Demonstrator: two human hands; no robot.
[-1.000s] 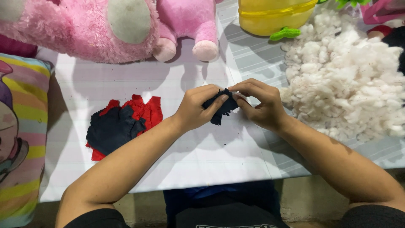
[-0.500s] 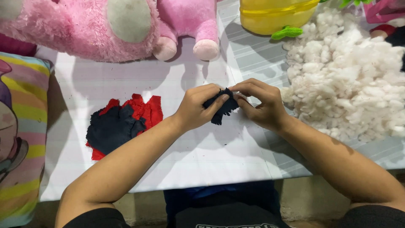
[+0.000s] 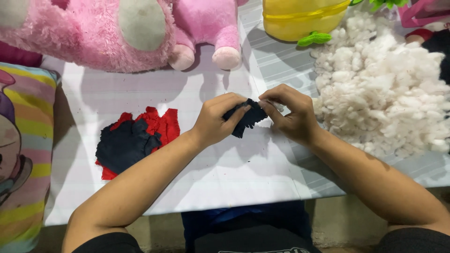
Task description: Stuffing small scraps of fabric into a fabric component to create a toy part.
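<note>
Both of my hands pinch a small dark navy fabric piece [image 3: 247, 118] just above the white table [image 3: 225, 178]. My left hand [image 3: 216, 121] grips its left side with thumb and fingers. Gripping the right edge is my right hand [image 3: 291, 112], fingers curled close to it. Left of my left forearm, a flat pile of dark navy and red fabric pieces [image 3: 133, 141] lies on the table.
A big heap of white stuffing [image 3: 389, 98] fills the right side. Pink plush toys [image 3: 117, 28] and a yellow plush [image 3: 304, 18] sit along the far edge. A striped colourful cushion [image 3: 23, 154] lies at the left.
</note>
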